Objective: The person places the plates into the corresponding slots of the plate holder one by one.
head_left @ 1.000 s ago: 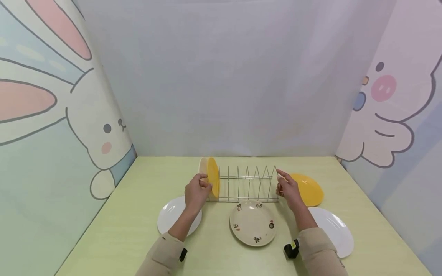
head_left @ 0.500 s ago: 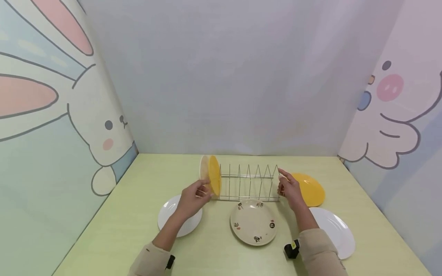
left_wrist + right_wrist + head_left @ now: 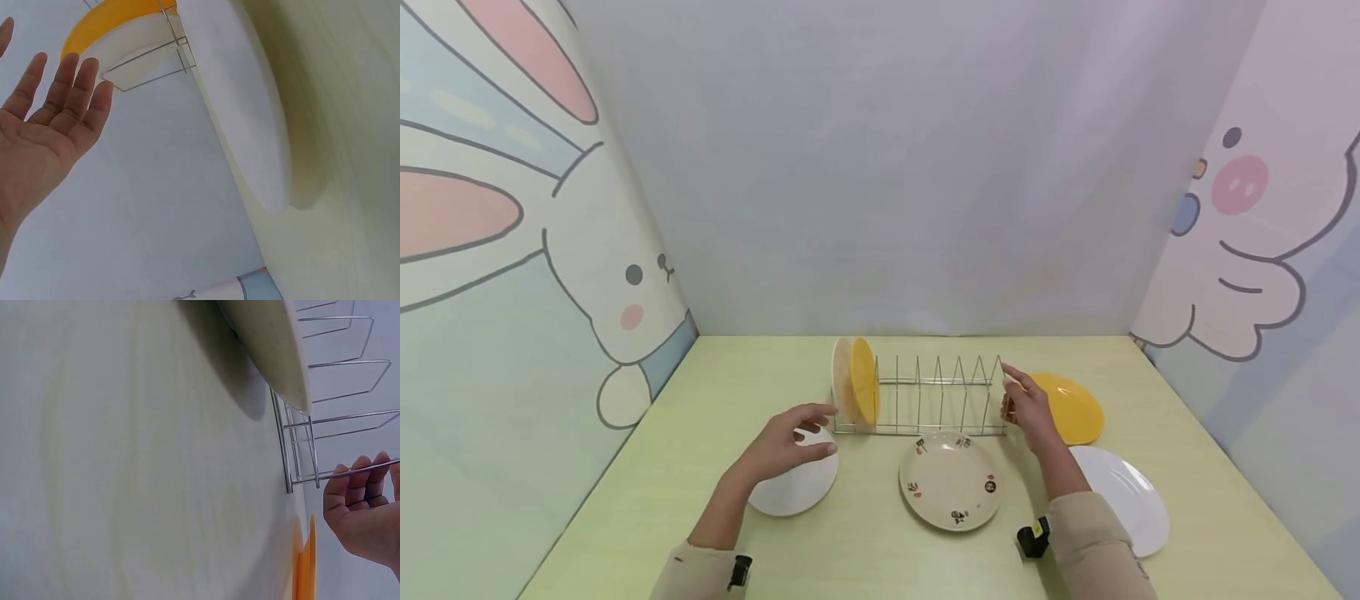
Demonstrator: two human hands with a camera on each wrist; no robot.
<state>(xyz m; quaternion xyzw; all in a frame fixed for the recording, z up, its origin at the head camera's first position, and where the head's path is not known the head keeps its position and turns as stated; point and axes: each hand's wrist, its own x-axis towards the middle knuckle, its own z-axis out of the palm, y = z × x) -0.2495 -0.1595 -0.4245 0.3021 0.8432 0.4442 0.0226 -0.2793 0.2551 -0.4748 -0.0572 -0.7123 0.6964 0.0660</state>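
Observation:
A wire dish rack (image 3: 942, 432) stands on the table with a cream plate (image 3: 841, 379) and a yellow plate (image 3: 865, 383) upright in its left end. My left hand (image 3: 782, 446) hovers over a white plate (image 3: 797, 492) lying flat at the left, fingers relaxed and apart, holding nothing. In the left wrist view the palm and spread fingers (image 3: 78, 94) show beside that plate's rim. My right hand (image 3: 1028, 408) holds the rack's right end; in the right wrist view its fingers (image 3: 359, 478) curl round the end wire.
A cream patterned plate (image 3: 951, 483) lies flat in front of the rack. To the right lie another yellow plate (image 3: 1067, 408) and another white plate (image 3: 1123, 500), partly behind the right forearm. A grey backdrop (image 3: 910, 208) rises behind the table.
My left hand has let go of the yellow plate, which stays upright in the rack, and has moved left and nearer, over the white plate. The right hand keeps its place on the rack.

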